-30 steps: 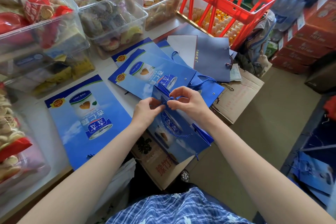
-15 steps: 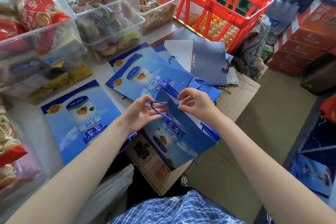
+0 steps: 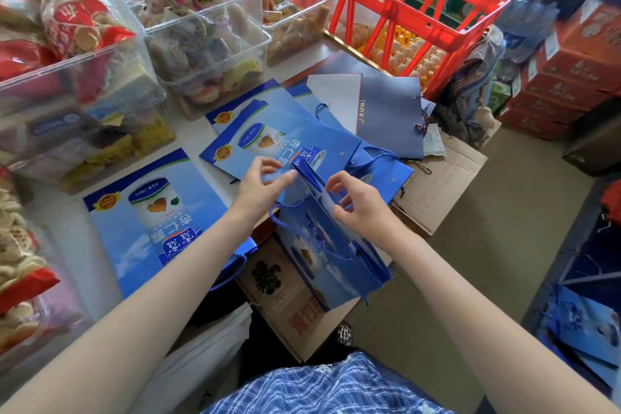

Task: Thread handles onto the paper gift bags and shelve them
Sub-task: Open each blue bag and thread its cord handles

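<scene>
A blue paper gift bag (image 3: 336, 262) with a can picture stands open over a cardboard box in front of me. My right hand (image 3: 359, 202) pinches the near wall of its mouth between thumb and curled fingers. With fingers stretched out, my left hand (image 3: 262, 185) touches the bag's top left corner. A blue cord handle (image 3: 285, 207) hangs in a loop down the bag's left side. Another flat blue bag (image 3: 154, 212) lies on the table to the left. Several more (image 3: 268, 141) are fanned out behind my hands.
Clear bins of wrapped snacks (image 3: 201, 30) line the table's left and back. A red crate (image 3: 396, 10) stands over eggs at the back. A grey-blue bag (image 3: 389, 111) lies on the pile. Cardboard boxes (image 3: 440, 178) sit under the bags. Blue bags (image 3: 584, 323) lie low on the right.
My left hand has let go of the blue cord and moved up to the bag's top corner. The cord now hangs loose. My right hand stays at the bag's mouth.
</scene>
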